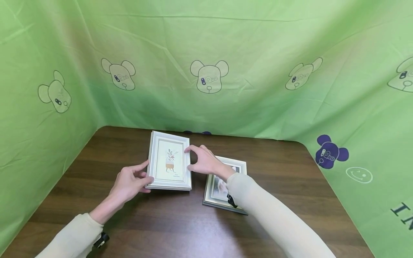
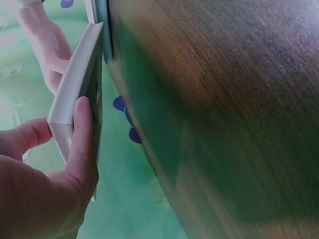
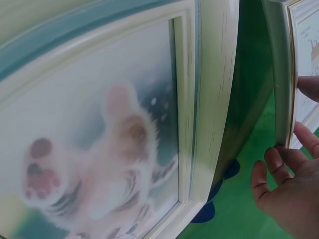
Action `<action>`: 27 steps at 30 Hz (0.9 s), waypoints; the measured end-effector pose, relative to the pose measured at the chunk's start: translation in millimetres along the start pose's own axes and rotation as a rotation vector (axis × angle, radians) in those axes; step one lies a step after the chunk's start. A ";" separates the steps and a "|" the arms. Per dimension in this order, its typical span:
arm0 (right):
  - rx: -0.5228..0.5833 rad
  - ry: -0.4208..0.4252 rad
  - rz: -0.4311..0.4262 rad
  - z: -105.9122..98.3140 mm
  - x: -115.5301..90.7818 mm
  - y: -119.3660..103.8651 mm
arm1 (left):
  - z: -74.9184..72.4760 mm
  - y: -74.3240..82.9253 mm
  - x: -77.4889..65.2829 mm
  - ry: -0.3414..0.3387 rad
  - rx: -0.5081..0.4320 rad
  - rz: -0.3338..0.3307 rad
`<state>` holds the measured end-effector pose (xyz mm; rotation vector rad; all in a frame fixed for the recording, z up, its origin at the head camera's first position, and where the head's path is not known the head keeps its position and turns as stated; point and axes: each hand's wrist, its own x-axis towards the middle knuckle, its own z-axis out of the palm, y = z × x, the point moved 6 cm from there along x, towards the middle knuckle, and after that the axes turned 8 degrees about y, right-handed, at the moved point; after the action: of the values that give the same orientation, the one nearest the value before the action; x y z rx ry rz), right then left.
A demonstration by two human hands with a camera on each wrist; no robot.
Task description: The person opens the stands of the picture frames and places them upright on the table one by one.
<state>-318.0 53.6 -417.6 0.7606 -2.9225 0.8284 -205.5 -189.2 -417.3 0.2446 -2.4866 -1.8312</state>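
Note:
A white picture frame (image 1: 170, 160) with a print of a potted plant is held up off the table, its front facing the head camera. My left hand (image 1: 129, 182) pinches its lower left corner, thumb on the front and fingers behind, as the left wrist view shows on the frame's edge (image 2: 75, 79). At the right edge, my right hand (image 1: 204, 160) grips the frame with curled fingertips, thumb low and index finger higher. A second picture frame (image 1: 217, 201), with a furry animal photo (image 3: 104, 164), is on the table under my right forearm, partly hidden by it.
The brown wooden table (image 1: 155, 229) has rounded far corners. A green cloth (image 1: 251, 107) printed with bear heads hangs behind it and along both sides. Dark wrist devices (image 1: 101, 240) sit below the sleeves.

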 end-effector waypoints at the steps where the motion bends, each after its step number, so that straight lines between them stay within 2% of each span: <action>1: 0.000 0.002 -0.001 -0.3 0.1 -0.1 | -0.1 0.5 -0.4 0.000 -0.005 -0.001; 27: 0.033 0.029 -0.033 -7.9 -2.3 -4.4 | 0.2 9.0 -8.9 0.042 -0.094 -0.020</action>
<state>-314.9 55.3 -409.0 0.7892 -2.8701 0.8788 -197.7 -185.1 -408.3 0.3013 -2.3715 -1.9241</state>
